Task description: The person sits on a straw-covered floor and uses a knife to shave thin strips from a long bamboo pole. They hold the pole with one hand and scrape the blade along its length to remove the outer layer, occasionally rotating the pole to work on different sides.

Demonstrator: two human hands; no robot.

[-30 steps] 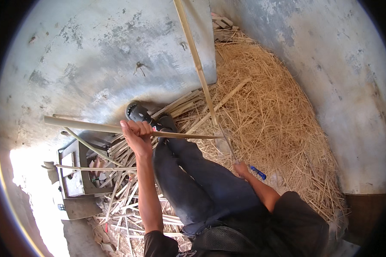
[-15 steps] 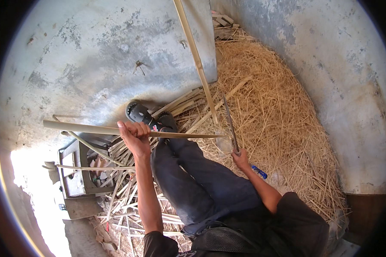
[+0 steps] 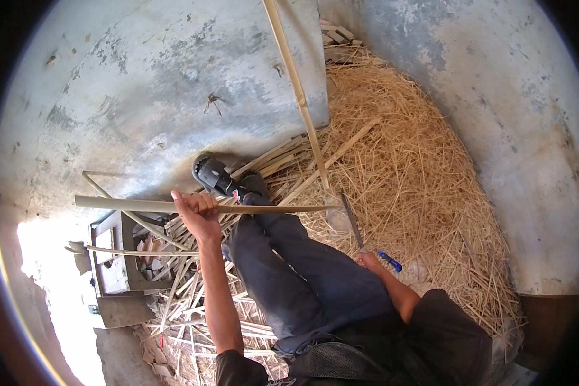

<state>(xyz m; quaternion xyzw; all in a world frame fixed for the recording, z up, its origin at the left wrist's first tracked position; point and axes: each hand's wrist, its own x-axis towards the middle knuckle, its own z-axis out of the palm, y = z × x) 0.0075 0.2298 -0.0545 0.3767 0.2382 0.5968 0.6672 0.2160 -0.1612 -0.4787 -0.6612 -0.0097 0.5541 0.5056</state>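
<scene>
The fingers of my left hand (image 3: 200, 214) were clamped round a long bamboo strip (image 3: 270, 210), which lay level across in front of my shins, its narrow end out to the right above the straw-coloured shavings (image 3: 405, 167). My right hand (image 3: 367, 259) was closed on the near end of a dark, narrow blade (image 3: 352, 224) slanting up past the strip's tip; whether the two touched, I couldn't tell. Just beside that hand, a blue-handled tool (image 3: 390, 262) lay on the shavings. To my left stood a grey box-like frame (image 3: 114, 282), open toward me, with reddish and pale scraps (image 3: 150, 246) showing in its opening; I couldn't tell whether they sat inside or behind it. A thin stick (image 3: 174, 254) crossed that opening, and split strips (image 3: 186, 293) were heaped beside the frame. Ahead, another long strip (image 3: 296, 83) rose past the mottled wall (image 3: 154, 71).
</scene>
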